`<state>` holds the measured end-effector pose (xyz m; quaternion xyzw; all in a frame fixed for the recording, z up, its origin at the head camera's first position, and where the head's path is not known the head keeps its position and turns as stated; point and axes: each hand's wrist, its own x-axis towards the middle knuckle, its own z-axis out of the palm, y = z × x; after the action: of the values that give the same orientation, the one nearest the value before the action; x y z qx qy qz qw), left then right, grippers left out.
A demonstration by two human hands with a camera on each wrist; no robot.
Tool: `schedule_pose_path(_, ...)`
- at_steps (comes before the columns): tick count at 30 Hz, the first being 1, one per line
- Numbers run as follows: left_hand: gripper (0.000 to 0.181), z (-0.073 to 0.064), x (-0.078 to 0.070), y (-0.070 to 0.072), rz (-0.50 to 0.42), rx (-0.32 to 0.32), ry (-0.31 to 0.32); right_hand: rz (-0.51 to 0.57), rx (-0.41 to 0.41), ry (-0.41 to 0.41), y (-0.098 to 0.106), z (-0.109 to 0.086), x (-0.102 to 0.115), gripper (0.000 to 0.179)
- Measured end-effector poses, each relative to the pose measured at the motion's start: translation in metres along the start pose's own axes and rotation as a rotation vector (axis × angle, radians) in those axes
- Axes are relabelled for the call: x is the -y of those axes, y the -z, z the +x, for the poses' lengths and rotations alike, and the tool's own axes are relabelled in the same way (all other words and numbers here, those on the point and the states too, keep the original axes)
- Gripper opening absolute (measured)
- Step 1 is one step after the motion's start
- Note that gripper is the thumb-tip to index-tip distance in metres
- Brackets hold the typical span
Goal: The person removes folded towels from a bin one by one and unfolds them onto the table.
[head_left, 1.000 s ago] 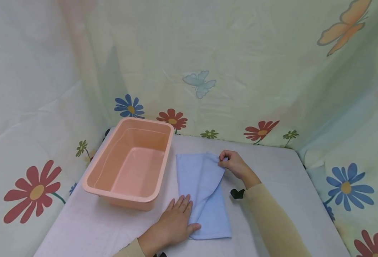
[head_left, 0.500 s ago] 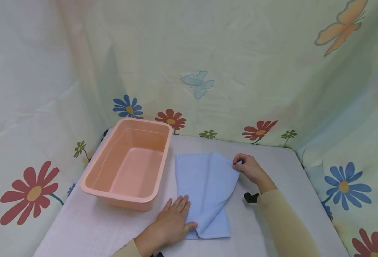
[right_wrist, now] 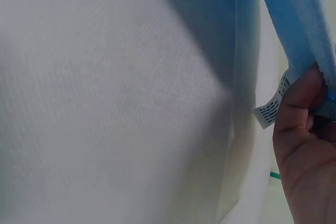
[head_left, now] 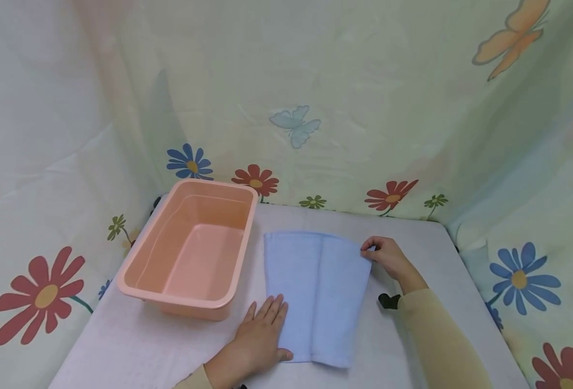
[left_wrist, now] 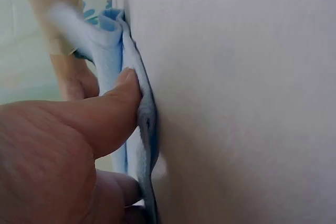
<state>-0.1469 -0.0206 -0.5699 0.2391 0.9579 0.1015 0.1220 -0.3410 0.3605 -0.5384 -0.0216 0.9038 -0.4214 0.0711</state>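
Note:
A light blue towel [head_left: 296, 292] lies partly folded on the table, with a fold line running along its length. My left hand [head_left: 259, 335] rests on its near left edge, fingers straight; in the left wrist view the thumb [left_wrist: 123, 90] presses along the layered edge of the towel [left_wrist: 113, 51]. My right hand [head_left: 388, 256] pinches the far right corner between thumb and fingertips. In the right wrist view that hand [right_wrist: 307, 135] grips the raised towel edge [right_wrist: 294, 19], and a small printed white tag [right_wrist: 273, 106] sticks out beside the thumb.
A pink plastic basin [head_left: 240, 270] stands on the white-covered table [head_left: 403, 335] to the left of the towel. A curtain [head_left: 364, 108] printed with flowers and butterflies surrounds the table at the back and on both sides.
My right hand has drawn the towel's upper layer out to the right, so the slanting fold has opened into a wider flap. My left hand stays pressed on the near left edge.

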Motion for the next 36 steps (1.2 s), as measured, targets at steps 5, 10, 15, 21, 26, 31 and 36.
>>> schedule_pose_path(5,0.109,0.001,0.003,0.005,-0.017,0.034,0.007,-0.036,-0.008,-0.020,0.002,0.005,-0.004,0.017)
schedule_pose_path(10,0.112,0.003,0.008,0.008,-0.006,0.043,-0.004,-0.065,-0.025,-0.018,0.004,0.008,-0.011,0.014)
schedule_pose_path(15,0.117,0.004,0.013,0.016,0.027,0.042,-0.014,-0.081,-0.029,-0.002,0.006,0.009,-0.016,0.012)
schedule_pose_path(21,0.120,0.006,0.017,0.024,0.014,0.070,0.011,-0.095,-0.046,-0.014,0.007,0.014,-0.020,0.014)
schedule_pose_path(26,0.119,0.007,0.019,0.028,0.005,0.093,0.037,-0.117,-0.050,-0.031,0.009,0.016,-0.019,0.017)
schedule_pose_path(31,0.114,0.009,0.020,0.030,0.009,0.113,0.056,-0.129,-0.075,-0.030,0.012,0.017,-0.020,0.019)
schedule_pose_path(36,0.111,0.010,0.019,0.035,-0.005,0.128,0.071,-0.125,-0.107,-0.036,0.012,0.024,-0.023,0.020)
